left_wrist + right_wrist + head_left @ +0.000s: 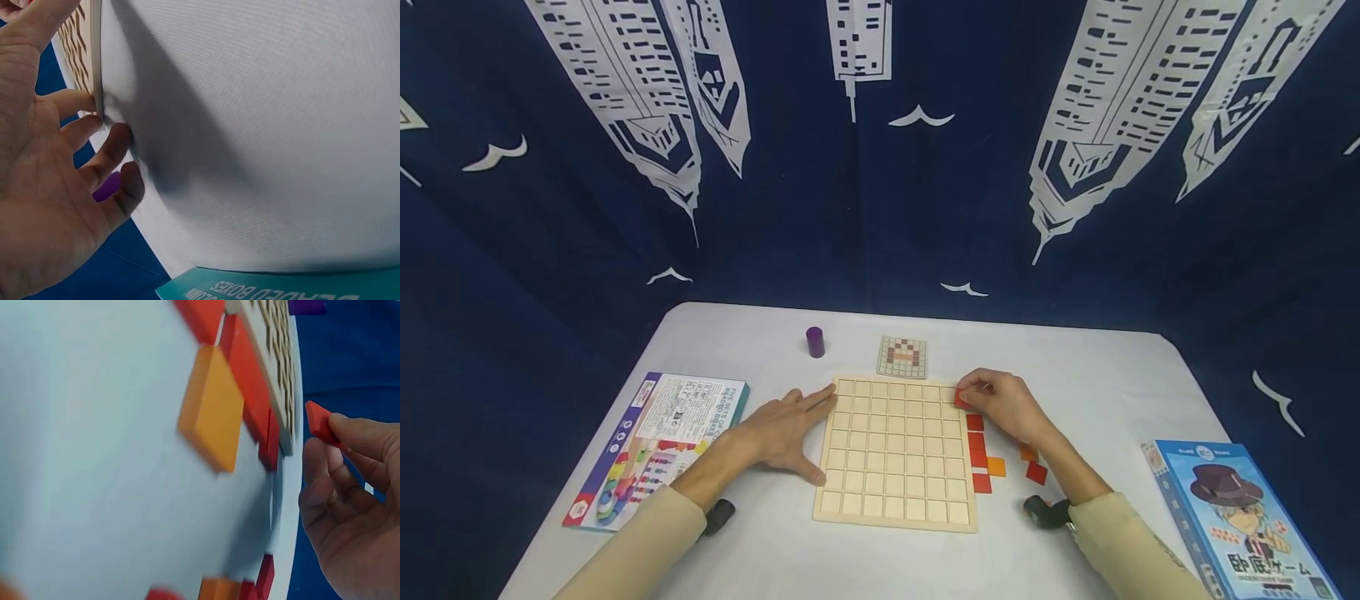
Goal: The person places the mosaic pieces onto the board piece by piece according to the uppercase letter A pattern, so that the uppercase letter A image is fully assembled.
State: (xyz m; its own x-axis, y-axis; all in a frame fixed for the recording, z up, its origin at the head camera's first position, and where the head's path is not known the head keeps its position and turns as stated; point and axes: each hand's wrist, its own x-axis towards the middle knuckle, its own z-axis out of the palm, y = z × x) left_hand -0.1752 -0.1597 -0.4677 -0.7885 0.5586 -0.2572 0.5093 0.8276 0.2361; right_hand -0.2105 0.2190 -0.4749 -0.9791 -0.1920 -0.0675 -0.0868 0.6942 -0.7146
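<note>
A wooden grid board with square cells lies on the white table. My right hand pinches a red square tile between thumb and finger, near the board's top right corner. Along the board's left edge rests my left hand, thumb and fingers spread and touching the frame; the left wrist view shows this hand with nothing in its palm. Several red tiles line the board's right edge, with an orange tile beside them. A small pattern card lies just above the board.
A purple cylinder stands at the back. The beaded-box package lies at left, partly behind my left forearm. A blue game box is at far right. Another red tile and an orange one lie near my right forearm.
</note>
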